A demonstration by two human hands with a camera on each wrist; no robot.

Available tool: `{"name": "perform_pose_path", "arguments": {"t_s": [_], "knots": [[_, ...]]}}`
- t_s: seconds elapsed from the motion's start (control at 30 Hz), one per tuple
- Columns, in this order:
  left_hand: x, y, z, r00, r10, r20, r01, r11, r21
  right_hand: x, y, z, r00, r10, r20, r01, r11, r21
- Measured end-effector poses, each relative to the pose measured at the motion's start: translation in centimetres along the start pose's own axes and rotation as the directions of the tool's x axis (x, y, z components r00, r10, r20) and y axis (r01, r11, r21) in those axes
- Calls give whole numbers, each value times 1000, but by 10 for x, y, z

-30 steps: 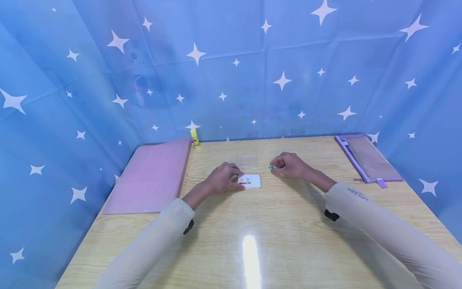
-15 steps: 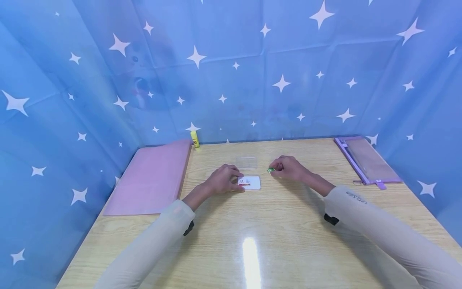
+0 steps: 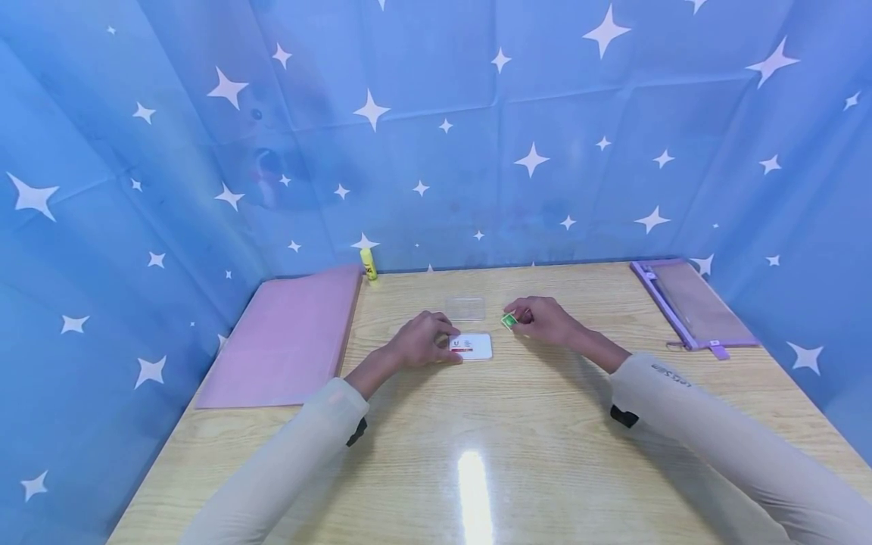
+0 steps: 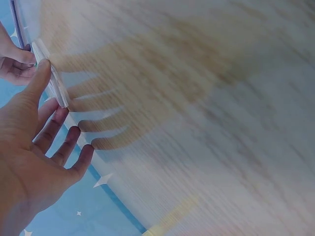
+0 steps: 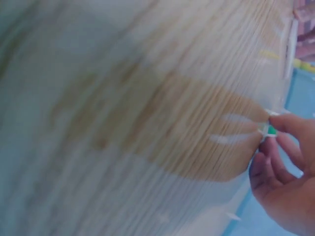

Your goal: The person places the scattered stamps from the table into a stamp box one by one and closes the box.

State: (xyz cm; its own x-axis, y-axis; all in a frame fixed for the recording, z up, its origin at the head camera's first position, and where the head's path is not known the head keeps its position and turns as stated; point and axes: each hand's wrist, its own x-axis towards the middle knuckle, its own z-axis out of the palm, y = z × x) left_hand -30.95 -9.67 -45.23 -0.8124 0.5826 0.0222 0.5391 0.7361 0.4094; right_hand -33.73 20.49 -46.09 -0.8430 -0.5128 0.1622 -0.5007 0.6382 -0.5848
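Pink folder (image 3: 282, 341): lies at the left of the wooden table (image 3: 409, 424), its far edge near the blue curtain (image 3: 436, 151) with its white stars.
Left sleeve (image 3: 272, 462): pale, reaching in from the near edge, a black band showing beneath the cuff.
Glue stick (image 3: 369, 265): yellow, at the back, just beside the folder's far right corner.
Left hand (image 3: 424, 339): thumb and forefinger pinch the left end of the white case; the other fingers are spread, as the left wrist view shows.
Clear flat piece (image 3: 465, 308): lies on the table just beyond the white case, not touching it.
White case (image 3: 475, 347): near the middle of the table, between the hands, with small print and a red strip (the print is too small to read).
Green-and-white piece (image 3: 509, 321): right of the clear piece, at the right fingertips; whether it touches the table, I cannot tell.
Right hand (image 3: 545, 321): thumb and forefinger pinch the green-and-white piece; the remaining fingers are bent.
Right sleeve (image 3: 722, 431): pale too, dark lettering near the cuff.
Zip pouch (image 3: 702, 303): purple-edged and see-through, well apart at the right back.
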Motion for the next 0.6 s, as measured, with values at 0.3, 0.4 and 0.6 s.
{"name": "perform_pose_path", "arguments": {"t_s": [0.3, 0.4, 0.6], "knots": [[0, -1, 0, 1000, 7, 0, -7, 1000, 15, 0, 0, 1, 1000, -9, -14, 9, 1000, -9], [1, -1, 0, 1000, 5, 3, -5, 1000, 16, -1, 0, 2, 1000, -11, -22, 11, 1000, -2], [0, -1, -1, 1000, 4, 6, -4, 1000, 6, -2, -2, 2, 999, -17, -36, 17, 1000, 3]]}}
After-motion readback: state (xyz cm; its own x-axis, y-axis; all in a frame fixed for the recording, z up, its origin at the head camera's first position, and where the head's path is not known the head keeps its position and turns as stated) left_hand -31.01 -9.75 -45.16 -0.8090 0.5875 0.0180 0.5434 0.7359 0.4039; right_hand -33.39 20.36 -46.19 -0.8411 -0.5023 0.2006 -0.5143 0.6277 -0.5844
